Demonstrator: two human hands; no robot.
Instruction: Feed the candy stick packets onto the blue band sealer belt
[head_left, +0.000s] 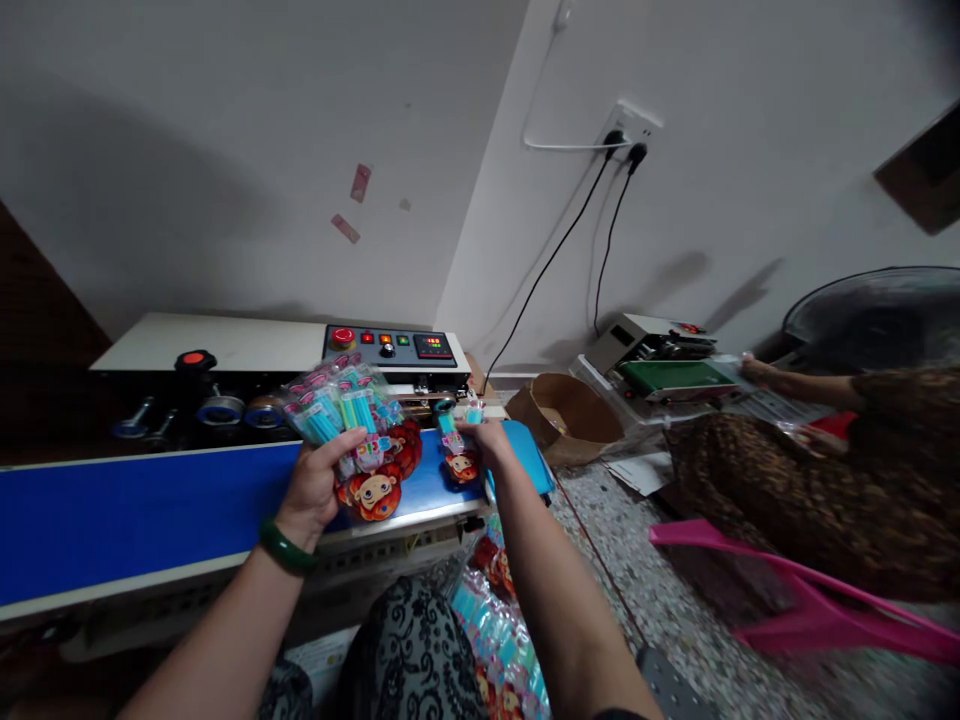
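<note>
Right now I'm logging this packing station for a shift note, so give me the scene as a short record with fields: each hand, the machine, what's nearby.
left hand: left hand, green bangle on the wrist, grips a fanned stack of toy packets
right hand: right hand holds a single packet on the belt
machine: sealing machine with blue belt and control panel
lap: more packets piled below the right arm
nearby: another person at a second machine; cardboard box on the floor
</note>
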